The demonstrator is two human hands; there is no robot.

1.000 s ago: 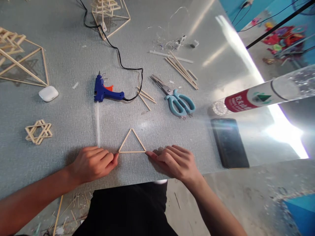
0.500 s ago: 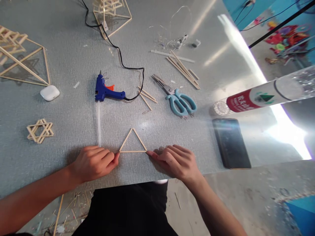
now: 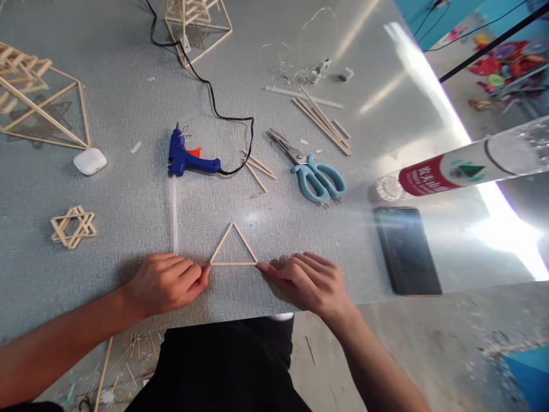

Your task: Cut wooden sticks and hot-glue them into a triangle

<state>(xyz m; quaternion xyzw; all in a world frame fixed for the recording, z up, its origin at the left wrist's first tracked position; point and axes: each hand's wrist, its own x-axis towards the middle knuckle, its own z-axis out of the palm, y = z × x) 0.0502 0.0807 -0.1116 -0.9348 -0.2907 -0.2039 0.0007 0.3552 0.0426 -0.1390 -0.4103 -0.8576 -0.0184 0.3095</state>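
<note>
A small triangle of thin wooden sticks (image 3: 234,264) lies flat on the table near its front edge, its tip pointing away from me. My left hand (image 3: 169,283) is curled closed, with thumb tip pressed at the triangle's left corner. Opposite it, my right hand (image 3: 315,283), also with fingers folded in, presses its thumb on the right corner. Beyond my left hand lies a blue hot glue gun (image 3: 175,154) with an orange trigger. A clear glue stick (image 3: 174,214) runs from its back end toward my left knuckles. Several short sticks (image 3: 259,166) rest by the gun's handle.
Blue-handled scissors (image 3: 319,178) lie right of centre, with loose wooden sticks (image 3: 319,123) behind. A phone (image 3: 407,252) and water bottle (image 3: 433,174) are at right. At left are a stick star (image 3: 74,228), white case (image 3: 90,162) and stick frame (image 3: 38,109). A black cord (image 3: 210,91) crosses the table.
Both thumbs stay at the triangle's corners, and the triangle keeps its shape. The whole view has shifted slightly, so things on the table appear a little further right.
</note>
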